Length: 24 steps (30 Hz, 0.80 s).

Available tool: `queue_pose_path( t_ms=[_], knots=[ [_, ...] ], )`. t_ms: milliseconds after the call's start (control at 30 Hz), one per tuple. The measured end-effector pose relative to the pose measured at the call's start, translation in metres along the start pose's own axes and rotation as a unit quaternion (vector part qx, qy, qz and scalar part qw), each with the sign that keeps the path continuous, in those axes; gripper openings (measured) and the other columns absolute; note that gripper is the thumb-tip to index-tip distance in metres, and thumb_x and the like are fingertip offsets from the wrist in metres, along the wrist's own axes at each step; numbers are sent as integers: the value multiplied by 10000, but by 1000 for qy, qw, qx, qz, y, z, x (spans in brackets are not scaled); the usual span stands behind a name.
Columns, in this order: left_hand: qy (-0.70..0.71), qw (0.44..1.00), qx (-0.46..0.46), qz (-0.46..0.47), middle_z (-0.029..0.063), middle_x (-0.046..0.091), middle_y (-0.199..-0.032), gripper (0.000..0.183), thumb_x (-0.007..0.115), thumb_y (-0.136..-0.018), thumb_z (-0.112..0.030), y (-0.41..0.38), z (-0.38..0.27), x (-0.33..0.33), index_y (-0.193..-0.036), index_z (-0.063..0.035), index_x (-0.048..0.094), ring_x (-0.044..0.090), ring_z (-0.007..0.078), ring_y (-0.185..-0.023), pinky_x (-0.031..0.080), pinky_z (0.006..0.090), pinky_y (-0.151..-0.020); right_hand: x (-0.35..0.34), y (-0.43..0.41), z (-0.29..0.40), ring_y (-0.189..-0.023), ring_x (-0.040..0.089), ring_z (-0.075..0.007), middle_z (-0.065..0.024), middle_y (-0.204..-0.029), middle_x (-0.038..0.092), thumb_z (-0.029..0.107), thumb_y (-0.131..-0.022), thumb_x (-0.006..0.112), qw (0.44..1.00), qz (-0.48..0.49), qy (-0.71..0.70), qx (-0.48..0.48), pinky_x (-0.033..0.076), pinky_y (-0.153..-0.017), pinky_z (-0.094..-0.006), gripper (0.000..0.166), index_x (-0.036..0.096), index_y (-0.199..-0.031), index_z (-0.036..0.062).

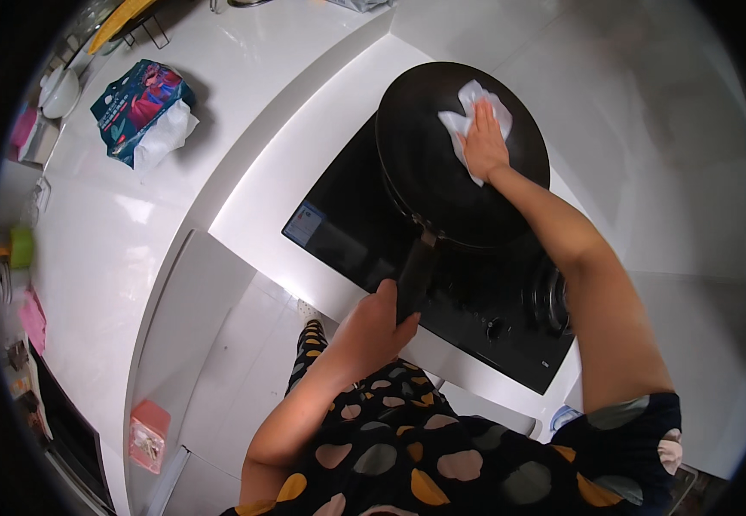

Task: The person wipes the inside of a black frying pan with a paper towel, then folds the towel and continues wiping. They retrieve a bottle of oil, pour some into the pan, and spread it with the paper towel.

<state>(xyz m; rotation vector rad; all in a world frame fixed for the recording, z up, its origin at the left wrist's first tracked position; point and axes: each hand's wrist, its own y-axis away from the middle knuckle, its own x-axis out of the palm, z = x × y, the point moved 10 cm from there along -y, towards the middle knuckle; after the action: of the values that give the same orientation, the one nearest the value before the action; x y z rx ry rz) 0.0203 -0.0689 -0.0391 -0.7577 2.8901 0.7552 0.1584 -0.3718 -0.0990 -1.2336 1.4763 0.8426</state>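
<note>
My left hand (376, 329) grips the dark handle (417, 274) of a black frying pan (434, 174) near its end. The pan rests over a black glass gas hob (353, 219). My right hand (486, 145) is inside the pan, its fingers pressing a white paper towel (470, 129) flat against the far right part of the pan's inner surface. Part of the towel is hidden under the hand. The hob's control knob (495, 327) lies to the right of the handle, and a burner (550, 300) shows partly beside my right forearm.
A dark teal pack of paper towels (131, 106), one sheet sticking out, lies on the raised white counter (109, 226) at left. Farther left are a white bowl (61, 93) and a pink cloth (32, 321). A pink container (149, 432) hangs at lower left. The wall (656, 213) stands at right.
</note>
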Motion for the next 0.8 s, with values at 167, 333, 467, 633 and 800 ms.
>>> queue_pose_path(
  t_ms=[167, 333, 467, 633, 800],
  knots=[
    [-11, 1000, 11, -13, 122, 531, -595, 260, 565, -835, -156, -3, 3, -2, -813, 22, 376, 574, 177, -462, 450, 275, -434, -12, 101, 72, -1338, 33, -377, -272, -1426, 45, 405, -910, 364, 937, 333, -6, -109, 99, -1091, -410, 735, 105, -1327, -142],
    [-38, 999, 31, -21, 129, 535, -605, 264, 557, -841, -165, -3, 0, -2, -845, 35, 384, 578, 183, -468, 457, 274, -441, -42, 21, 114, -1330, 110, -362, -246, -1432, 79, 353, -915, 400, 928, 173, -314, -103, 148, -1083, -394, 691, 96, -1350, -91],
    [-73, 996, 44, -24, 128, 538, -617, 253, 554, -845, -158, -3, -1, 1, -849, 29, 383, 579, 174, -473, 460, 267, -444, -10, -25, 30, -1347, 106, -299, -181, -1459, 66, 455, -891, 388, 998, -1, -69, 13, 149, -1083, -371, 750, 116, -1371, -52],
    [-11, 1000, 11, -7, 176, 545, -615, 285, 570, -831, -179, 0, 1, -3, -831, 39, 387, 588, 287, -569, 466, 346, -518, -2, 2, 10, -1358, 60, -280, -159, -1468, 47, 513, -892, 321, 996, 66, -37, 51, 130, -1087, -367, 768, 107, -1378, -41],
    [-15, 999, 42, -8, 125, 529, -623, 261, 559, -841, -153, -3, -3, 1, -826, 29, 371, 584, 176, -471, 461, 266, -429, -8, 8, 6, -1358, 49, -284, -151, -1468, 49, 510, -882, 360, 994, 59, -54, 69, 116, -1087, -404, 750, 137, -1388, 3]
  ],
)
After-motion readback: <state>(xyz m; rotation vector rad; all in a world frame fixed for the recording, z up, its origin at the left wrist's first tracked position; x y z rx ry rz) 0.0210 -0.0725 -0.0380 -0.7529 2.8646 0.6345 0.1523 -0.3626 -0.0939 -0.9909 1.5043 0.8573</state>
